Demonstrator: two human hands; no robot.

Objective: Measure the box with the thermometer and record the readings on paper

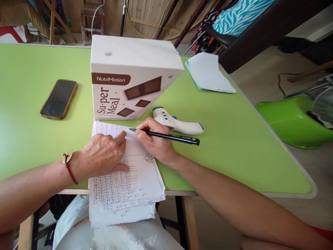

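A black pen (177,137) is held in my right hand (157,140), its tip at the top part of the upper sheet. My left hand (101,154) rests on the stack of papers (142,177), index finger pointing close to the pen tip and thumb stretched out to the side. Dense rows of handwriting cover the left part of the sheet, and an oval mark shows near its right edge. The stack hangs over the front of the table. Just beyond my right hand lies a white and blue infrared thermometer (177,121).
Behind the papers stands a white box (135,52) printed with brown shapes. A smartphone (59,99) lies left on the green table (226,152). Folded paper (208,73) sits at the back right. On the floor at right is a green bin (291,121); a wooden stool (91,17) stands behind.
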